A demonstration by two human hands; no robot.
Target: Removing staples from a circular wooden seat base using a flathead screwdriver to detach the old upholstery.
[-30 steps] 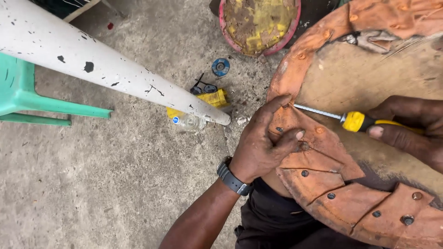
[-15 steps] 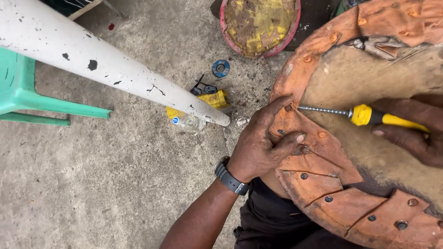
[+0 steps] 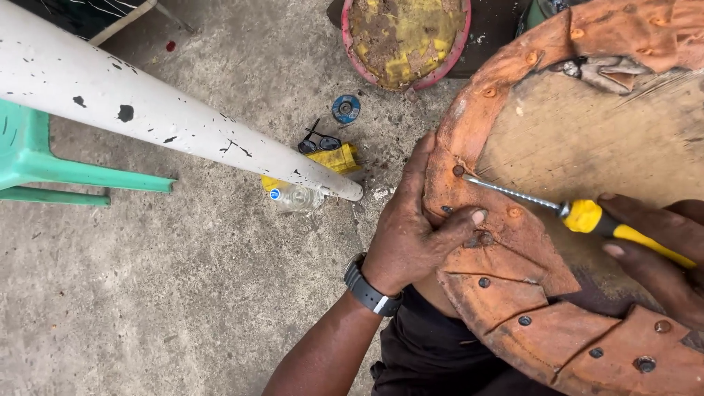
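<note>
head view, looking straight down: the left hand lies flat on the curved orange-brown leather rim strip studded with dark nail heads, which wraps the edge of a round tan wooden board. its grip is spread apart, clamped on nothing, fingers pressing the leather down, with one fingertip just beside the metal tip of the yellow-handled screwdriver with a steel shaft. a black wristwatch sits on that wrist.

the right hand comes in from the right edge, its grip closed together around the screwdriver's yellow handle. the shaft runs from this hand up and leftward, across the bare wood, and its tip meets a rusty nail head in the leather just above the left hand's fingers (whether the tip is under the head or only against it cannot be told).

away from the left hand, toward the upper left, a long white pole flecked with black chips slants over the grey concrete floor. by its near end lie a small clear plastic bottle with a blue cap, a crumpled yellow packet, dark glasses and a small blue disc. a green plastic chair leg shows at the far left, and a pink-rimmed round bowl caked in yellow sits beyond the board.
</note>
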